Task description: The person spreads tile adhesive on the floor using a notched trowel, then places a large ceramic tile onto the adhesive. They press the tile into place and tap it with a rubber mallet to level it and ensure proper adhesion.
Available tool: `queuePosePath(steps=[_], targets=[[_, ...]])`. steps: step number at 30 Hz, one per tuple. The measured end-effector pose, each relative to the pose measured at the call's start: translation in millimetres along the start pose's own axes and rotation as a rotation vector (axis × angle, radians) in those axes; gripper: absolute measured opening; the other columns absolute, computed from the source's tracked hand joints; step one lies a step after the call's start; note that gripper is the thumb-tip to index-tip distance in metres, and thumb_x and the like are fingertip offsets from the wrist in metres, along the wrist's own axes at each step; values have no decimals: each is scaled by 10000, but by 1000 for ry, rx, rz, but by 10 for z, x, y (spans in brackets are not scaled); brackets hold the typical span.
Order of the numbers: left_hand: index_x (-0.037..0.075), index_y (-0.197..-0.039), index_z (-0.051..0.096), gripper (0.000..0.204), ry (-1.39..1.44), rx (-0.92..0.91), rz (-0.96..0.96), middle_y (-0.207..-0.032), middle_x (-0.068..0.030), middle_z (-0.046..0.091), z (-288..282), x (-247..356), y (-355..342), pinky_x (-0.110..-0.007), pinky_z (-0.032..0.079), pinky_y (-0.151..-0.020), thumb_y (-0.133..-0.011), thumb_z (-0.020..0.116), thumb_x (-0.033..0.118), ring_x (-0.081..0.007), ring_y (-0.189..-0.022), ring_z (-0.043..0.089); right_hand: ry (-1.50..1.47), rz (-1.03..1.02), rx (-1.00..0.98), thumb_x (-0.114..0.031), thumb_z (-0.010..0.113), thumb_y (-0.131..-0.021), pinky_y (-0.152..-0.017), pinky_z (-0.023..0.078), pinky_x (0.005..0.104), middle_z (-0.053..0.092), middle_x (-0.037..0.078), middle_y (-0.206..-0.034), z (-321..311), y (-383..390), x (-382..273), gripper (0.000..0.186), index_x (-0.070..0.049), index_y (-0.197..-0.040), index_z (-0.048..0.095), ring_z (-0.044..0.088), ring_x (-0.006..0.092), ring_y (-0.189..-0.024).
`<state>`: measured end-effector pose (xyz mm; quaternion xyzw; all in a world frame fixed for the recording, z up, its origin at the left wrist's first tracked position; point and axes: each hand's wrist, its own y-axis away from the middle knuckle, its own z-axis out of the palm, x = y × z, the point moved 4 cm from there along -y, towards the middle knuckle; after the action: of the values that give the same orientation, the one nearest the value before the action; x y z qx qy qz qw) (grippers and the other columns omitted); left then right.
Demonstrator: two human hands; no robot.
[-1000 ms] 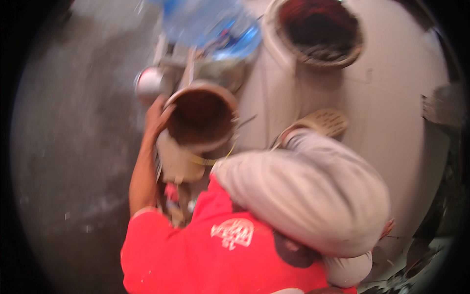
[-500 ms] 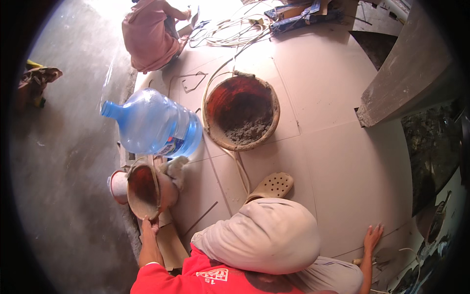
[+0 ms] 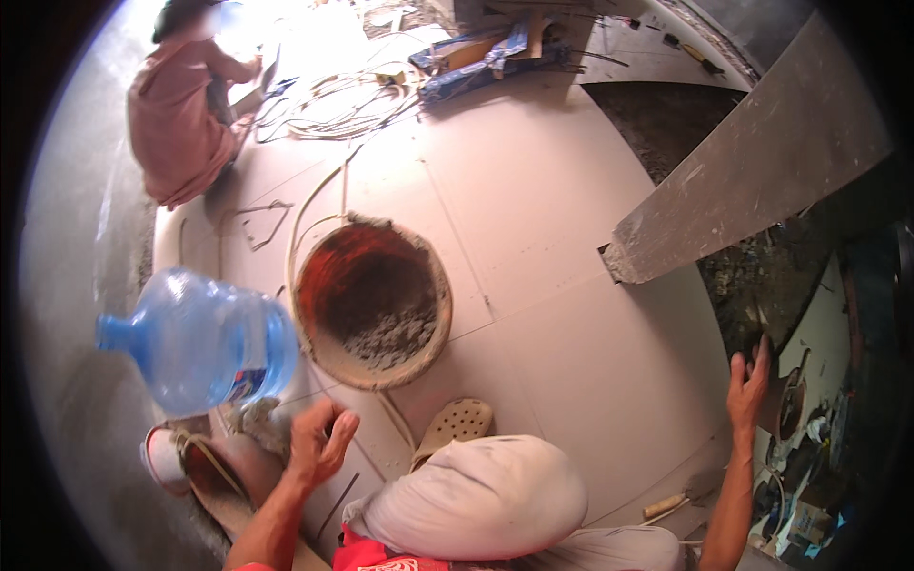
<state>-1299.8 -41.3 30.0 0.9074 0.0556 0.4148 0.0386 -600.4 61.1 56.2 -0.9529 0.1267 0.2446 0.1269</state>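
Observation:
My left hand (image 3: 322,442) is raised over the tiles beside a small mortar-stained bucket (image 3: 214,478). Its fingers are loosely bent with the thumb apart, and nothing shows in it. On the right, my right hand (image 3: 749,381) is lifted with fingers stretched out, near the dark unpaved patch (image 3: 752,295). A large bucket (image 3: 376,376) with grey mortar (image 3: 390,338) low inside stands ahead of my knee. Left of it lies a blue water jug (image 3: 205,338) on its side. A wooden-handled tool (image 3: 664,505) rests on the floor by my right forearm.
A person (image 3: 181,114) squats at the far left. Coiled hose (image 3: 338,105) and a blue bundle (image 3: 476,71) lie at the back. A broad grey post (image 3: 743,171) slants in at right. A white pail (image 3: 165,457) and a grey rag (image 3: 264,423) lie near the jug.
My left hand has let go of the small bucket's rim and moved right and up. My right hand has risen off the floor. The whole view has shifted.

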Motion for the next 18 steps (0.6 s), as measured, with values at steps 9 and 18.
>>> queuePosePath(steps=[9, 18], targets=[[14, -1351, 622, 477, -424, 469, 99, -1314, -213, 643, -579, 233, -1991, -464, 428, -1099, -943, 761, 219, -385, -1266, 580, 121, -227, 467, -578, 402, -1104, -1248, 254, 429, 395, 265, -1616, -796, -1223, -1707, 824, 100, -1569, 349, 384, 357, -1502], [22, -1392, 604, 498, -268, 408, -177, -1245, -189, 657, -615, -718, -2079, -413, 495, -966, -987, 742, 277, -305, -1143, 637, 25, -87, 603, -472, 495, -1111, -1121, 392, 380, 650, 230, -1341, -628, -1409, -2034, 642, 111, -1358, 601, 582, 311, -1278]])
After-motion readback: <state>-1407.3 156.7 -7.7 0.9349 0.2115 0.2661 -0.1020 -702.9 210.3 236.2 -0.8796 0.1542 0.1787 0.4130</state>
